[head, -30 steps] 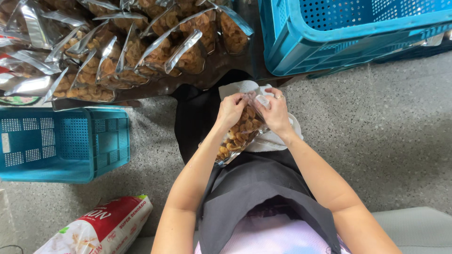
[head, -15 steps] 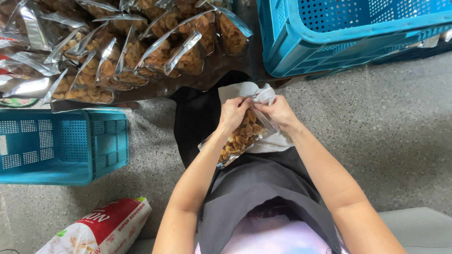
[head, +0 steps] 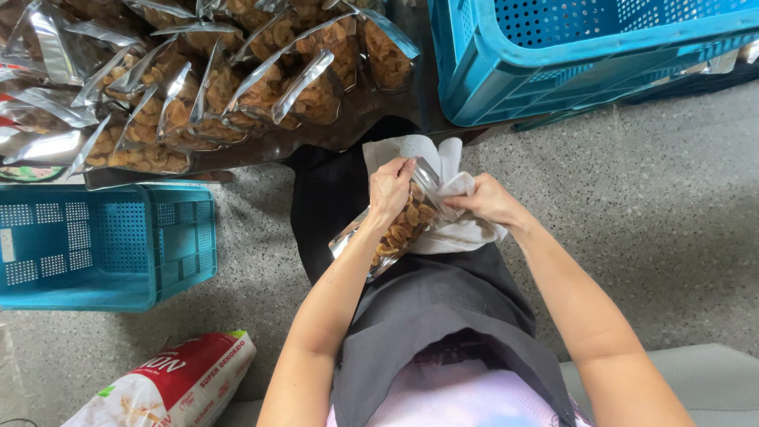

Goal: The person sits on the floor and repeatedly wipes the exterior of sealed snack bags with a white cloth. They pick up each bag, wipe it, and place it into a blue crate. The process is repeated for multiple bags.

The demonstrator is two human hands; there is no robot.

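Nearest to us, a red-and-white printed sack lies on the speckled floor, and our dark apron drapes across the lap. Just above it, our left hand is pinched shut on the top edge of a clear snack pouch full of golden-brown pieces, the pouch tilting down toward our left forearm. Our right hand sits just beside it, fingers curled tight around a white cloth bunched against the pouch's mouth. Off to the left, a small blue crate stands on the floor. Farther out, a heap of filled pouches with silvery backs lies stacked together, and at top right a larger blue crate sits well apart from our hands.
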